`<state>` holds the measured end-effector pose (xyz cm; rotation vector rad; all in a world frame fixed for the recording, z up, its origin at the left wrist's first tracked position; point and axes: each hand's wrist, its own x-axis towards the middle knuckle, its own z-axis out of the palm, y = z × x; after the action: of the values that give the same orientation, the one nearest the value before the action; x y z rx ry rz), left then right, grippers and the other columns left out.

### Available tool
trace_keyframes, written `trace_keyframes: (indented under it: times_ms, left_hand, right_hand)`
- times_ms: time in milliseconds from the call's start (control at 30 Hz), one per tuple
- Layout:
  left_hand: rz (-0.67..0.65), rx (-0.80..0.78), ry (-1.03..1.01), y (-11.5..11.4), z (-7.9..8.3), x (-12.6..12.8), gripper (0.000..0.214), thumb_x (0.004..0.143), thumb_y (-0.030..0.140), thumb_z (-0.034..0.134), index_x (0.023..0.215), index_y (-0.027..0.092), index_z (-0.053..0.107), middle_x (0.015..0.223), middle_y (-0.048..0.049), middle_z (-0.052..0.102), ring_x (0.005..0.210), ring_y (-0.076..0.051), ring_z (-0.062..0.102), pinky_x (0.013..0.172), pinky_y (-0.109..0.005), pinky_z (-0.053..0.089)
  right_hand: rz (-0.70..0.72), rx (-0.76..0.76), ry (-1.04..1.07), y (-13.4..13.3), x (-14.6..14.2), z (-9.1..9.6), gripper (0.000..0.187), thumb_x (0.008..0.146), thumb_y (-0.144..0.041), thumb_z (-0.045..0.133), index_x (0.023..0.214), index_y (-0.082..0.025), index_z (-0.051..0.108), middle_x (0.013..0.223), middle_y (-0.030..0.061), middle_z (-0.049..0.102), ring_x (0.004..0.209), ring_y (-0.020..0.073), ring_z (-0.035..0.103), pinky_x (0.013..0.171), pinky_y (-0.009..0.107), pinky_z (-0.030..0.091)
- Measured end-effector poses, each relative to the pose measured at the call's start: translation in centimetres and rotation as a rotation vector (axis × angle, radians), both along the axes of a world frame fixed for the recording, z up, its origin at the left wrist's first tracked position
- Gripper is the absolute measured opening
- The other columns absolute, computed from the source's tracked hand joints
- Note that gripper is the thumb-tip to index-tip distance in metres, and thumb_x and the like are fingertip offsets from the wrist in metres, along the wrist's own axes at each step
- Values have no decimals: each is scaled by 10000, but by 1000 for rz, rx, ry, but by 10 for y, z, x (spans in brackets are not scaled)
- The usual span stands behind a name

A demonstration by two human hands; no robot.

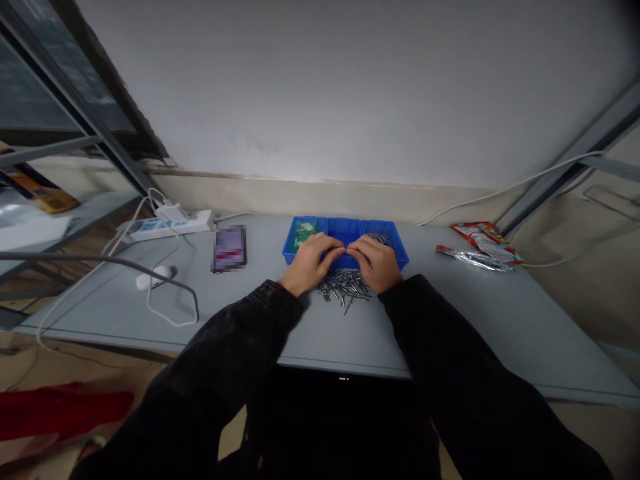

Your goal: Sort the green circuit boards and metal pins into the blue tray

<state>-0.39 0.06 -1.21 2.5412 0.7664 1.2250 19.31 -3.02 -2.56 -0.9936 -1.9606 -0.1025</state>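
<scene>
My left hand (314, 261) and my right hand (376, 261) meet fingertip to fingertip just above a loose pile of small grey metal pins (344, 288) on the grey table (280, 320). Both hands are closed in a pinch, and what the fingers hold is too small to make out. Directly behind them stands a blue plastic tray (345, 232) with three compartments. The left compartment holds green parts (303, 233) and the right one holds grey metal pieces (380, 237). Black sleeves cover both forearms.
A phone (229, 248) lies left of the tray. Further left are a white power strip (169, 225) with cables and a white mouse-like device (153, 276). Red and silver packets (481, 247) lie at the right. Metal shelving (60, 133) stands at the left.
</scene>
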Motion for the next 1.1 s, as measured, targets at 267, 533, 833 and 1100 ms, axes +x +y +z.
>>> trace_keyframes:
  times_ms: [267,533,833,1100]
  left_hand:
    - [25,1,-17,0,0,1,191,1010,325,554,967,184,676,905,-45,712,848,-179,608,828,-369,490]
    - [27,15,-4,0,-1,0,169,1003,302,571,971,179,683,911,-42,718,855,-174,614,825,-358,487]
    - [79,41,19,-1,1,1,188,1002,330,573,951,193,691,893,-26,720,820,-174,605,825,-363,448]
    - [127,37,4,2,1,-1,208,992,358,586,918,191,685,850,-27,704,800,-181,602,825,-374,446]
  right_hand:
    - [-24,-12,34,-2,-2,5,174,1016,-254,486,941,-209,637,848,37,654,774,173,599,729,315,470]
    - [-9,-3,30,-2,-1,6,175,1011,-241,489,905,-214,626,877,49,653,829,190,601,770,336,473]
    - [-80,46,5,4,1,2,253,1025,-304,478,835,-218,620,841,48,668,832,209,599,786,365,447]
    - [-67,16,116,2,1,6,184,995,-265,520,854,-219,629,853,55,667,844,216,614,792,374,490]
